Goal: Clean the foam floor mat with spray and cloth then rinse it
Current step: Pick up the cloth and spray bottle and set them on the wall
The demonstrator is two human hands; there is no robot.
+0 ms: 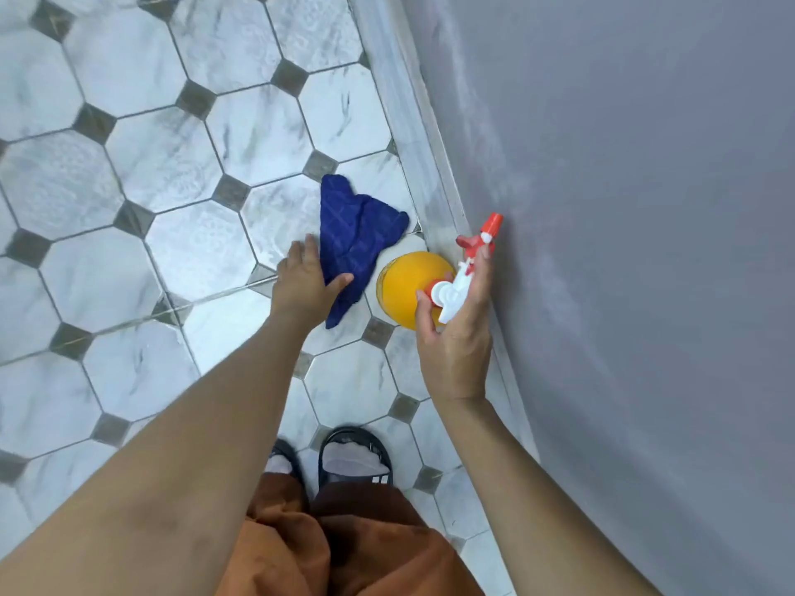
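Left hand pinching near edge of blue cloth on tiled floor. Right hand gripping trigger head of yellow spray bottle, just right of cloth, beside grey wall.

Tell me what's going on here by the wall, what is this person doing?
A person stands on a tiled floor next to a grey wall, bending down with both hands. The left hand is on a crumpled blue cloth lying on the tiles, thumb over its edge. The right hand grips the white-and-red trigger head of an orange spray bottle. No foam mat is in view.
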